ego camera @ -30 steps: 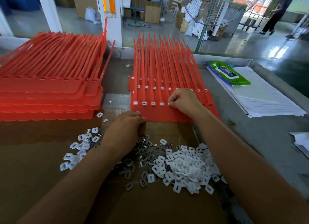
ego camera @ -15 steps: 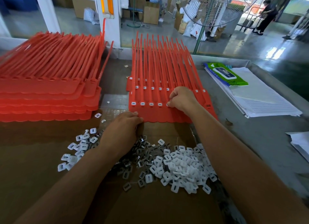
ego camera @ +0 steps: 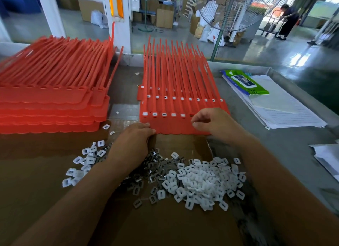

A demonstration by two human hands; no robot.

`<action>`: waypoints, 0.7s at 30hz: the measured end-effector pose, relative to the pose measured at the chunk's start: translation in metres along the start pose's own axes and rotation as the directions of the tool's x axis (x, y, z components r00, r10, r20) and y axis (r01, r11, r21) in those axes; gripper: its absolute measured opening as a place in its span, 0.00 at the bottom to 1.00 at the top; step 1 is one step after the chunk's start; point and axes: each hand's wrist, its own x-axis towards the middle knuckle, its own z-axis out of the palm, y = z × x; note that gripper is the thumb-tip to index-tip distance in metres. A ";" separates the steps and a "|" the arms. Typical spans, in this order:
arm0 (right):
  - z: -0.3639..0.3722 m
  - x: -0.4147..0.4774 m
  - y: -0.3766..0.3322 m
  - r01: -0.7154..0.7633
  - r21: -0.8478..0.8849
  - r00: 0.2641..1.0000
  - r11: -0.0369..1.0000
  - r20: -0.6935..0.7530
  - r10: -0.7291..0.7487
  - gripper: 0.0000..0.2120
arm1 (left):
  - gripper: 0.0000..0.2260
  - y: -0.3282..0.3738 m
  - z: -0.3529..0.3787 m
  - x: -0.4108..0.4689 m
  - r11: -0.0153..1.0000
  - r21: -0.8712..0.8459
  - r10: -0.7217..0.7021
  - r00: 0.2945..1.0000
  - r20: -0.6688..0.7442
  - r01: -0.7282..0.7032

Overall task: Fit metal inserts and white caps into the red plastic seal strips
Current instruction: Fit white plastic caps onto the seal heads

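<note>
A stack of red seal strip sheets (ego camera: 180, 125) lies in front of me, tails pointing away. Several white caps (ego camera: 164, 114) sit in the left sockets of the top sheet's near row; the sockets to the right are under my right hand. My left hand (ego camera: 132, 144) rests over loose metal inserts (ego camera: 154, 165), its fingertips touching the sheet's near edge. My right hand (ego camera: 214, 122) hovers over the right half of the sheet with fingers loosely curled, and nothing shows between them. A heap of white caps (ego camera: 201, 181) lies on the cardboard near me.
A taller stack of red strip sheets (ego camera: 51, 99) stands at the left. A smaller scatter of caps (ego camera: 86, 159) lies left of my left forearm. Papers (ego camera: 278, 108) and a green wipes pack (ego camera: 245, 82) lie at the right. A fan (ego camera: 220, 25) stands behind the table.
My right hand has lifted off the near row of sockets, shifted right and loosened its fingers. The left hand has stayed at the sheet's edge.
</note>
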 end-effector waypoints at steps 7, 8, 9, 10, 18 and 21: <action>-0.014 -0.044 0.006 0.005 -0.063 0.976 0.998 0.216 0.008 0.05 | 0.18 0.000 0.001 0.001 1.000 0.008 -0.020 1.000 0.001 0.020; -0.014 -0.046 0.007 -0.002 -0.051 0.972 0.999 0.236 0.014 0.05 | 0.18 -0.001 0.001 0.001 1.000 0.008 -0.020 1.000 0.002 0.020; -0.014 -0.048 0.007 -0.009 -0.041 0.965 0.999 0.260 0.019 0.05 | 0.18 -0.001 0.001 0.001 1.000 0.009 -0.021 1.000 0.003 0.021; -0.014 -0.050 0.008 -0.016 -0.035 0.956 0.999 0.292 0.026 0.06 | 0.18 -0.001 0.001 0.000 1.000 0.010 -0.023 1.000 0.004 0.023; -0.006 -0.048 0.008 -0.042 -0.092 0.930 0.995 0.362 0.072 0.06 | 0.19 -0.001 0.000 0.000 1.000 0.010 -0.022 1.000 0.005 0.022; -0.006 -0.048 0.007 -0.036 -0.088 0.937 0.995 0.344 0.064 0.08 | 0.19 -0.001 0.000 0.000 1.000 0.004 -0.023 1.000 0.013 0.023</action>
